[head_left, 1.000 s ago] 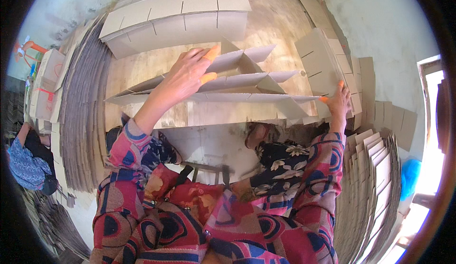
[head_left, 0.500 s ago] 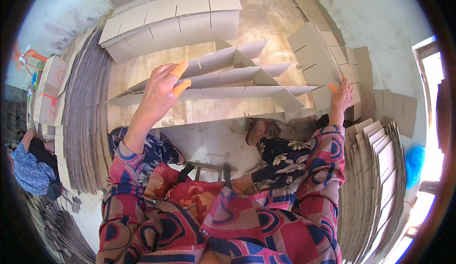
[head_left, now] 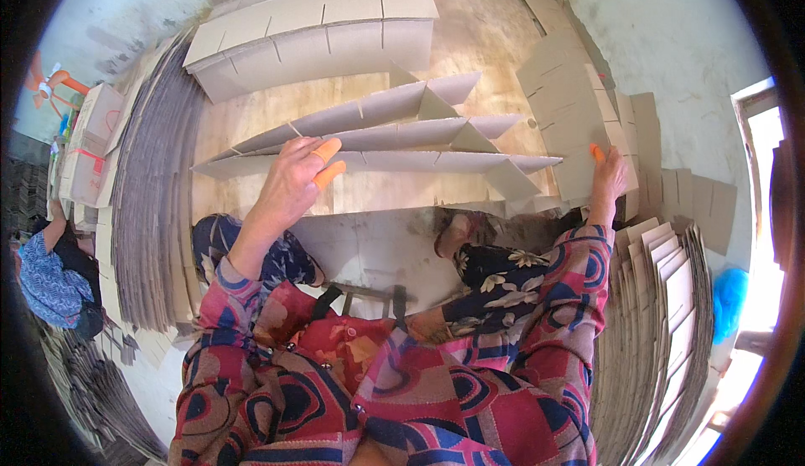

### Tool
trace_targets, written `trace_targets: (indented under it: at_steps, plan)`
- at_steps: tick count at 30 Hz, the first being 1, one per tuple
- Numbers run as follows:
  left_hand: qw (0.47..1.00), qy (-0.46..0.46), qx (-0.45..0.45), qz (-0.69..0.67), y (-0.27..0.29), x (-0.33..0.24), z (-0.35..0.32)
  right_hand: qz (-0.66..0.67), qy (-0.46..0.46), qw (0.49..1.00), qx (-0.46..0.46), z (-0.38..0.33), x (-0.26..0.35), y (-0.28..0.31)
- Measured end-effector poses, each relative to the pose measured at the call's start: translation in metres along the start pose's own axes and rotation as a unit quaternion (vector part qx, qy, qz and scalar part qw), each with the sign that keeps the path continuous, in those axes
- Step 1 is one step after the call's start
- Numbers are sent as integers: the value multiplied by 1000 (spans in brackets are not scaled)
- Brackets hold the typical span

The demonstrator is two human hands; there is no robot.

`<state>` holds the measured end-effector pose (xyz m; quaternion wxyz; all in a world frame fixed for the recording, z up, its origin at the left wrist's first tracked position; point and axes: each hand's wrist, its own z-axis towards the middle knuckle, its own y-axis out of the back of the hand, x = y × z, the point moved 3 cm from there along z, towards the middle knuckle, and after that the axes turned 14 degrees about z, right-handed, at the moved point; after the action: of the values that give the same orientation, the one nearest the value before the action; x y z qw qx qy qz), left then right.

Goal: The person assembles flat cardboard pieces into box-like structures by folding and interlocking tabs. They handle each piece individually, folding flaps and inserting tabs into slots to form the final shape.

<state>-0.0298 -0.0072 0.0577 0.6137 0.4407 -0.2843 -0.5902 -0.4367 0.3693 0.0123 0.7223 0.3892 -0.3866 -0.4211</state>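
Cardboard stacks at left, another person far left, blue bag at right.

Head view: single wide fisheye, worn on the person's head, facing steeply down and forward. Close on the lap and both forearms, which enter from the lower edge; left hand and right hand lie mid-frame over the slotted cardboard strips. Floor beyond. Straight edges bow toward the dark circular rim.

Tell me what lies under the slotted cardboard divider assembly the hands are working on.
The divider assembly rests on a pale wooden board, bare around it. Left hand touches the front strip. What lies directly beneath the strips is covered.
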Motion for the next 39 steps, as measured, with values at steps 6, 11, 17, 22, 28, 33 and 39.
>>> trace_targets:
  at_steps: [6,11,17,22,28,33,39]
  plan:
    - [999,-22,11,30,-15,-12,6,136,-40,989,-27,3,4,22]
    - [997,-46,-3,57,-37,-7,4,276,-18,950,-142,-3,43,80]
    - [997,-33,40,-58,-46,-16,-9,569,41,820,-45,-37,115,121]
    - [997,-46,53,-42,-46,-26,-25,540,61,828,136,-71,188,130]
    - [995,-22,73,-68,-34,-33,-17,473,174,845,181,-95,211,121]
    - [994,-14,78,-77,-39,-29,-20,480,173,834,213,-104,215,106]
    - [993,-10,78,-90,-44,-28,-22,510,173,820,195,-106,213,99]
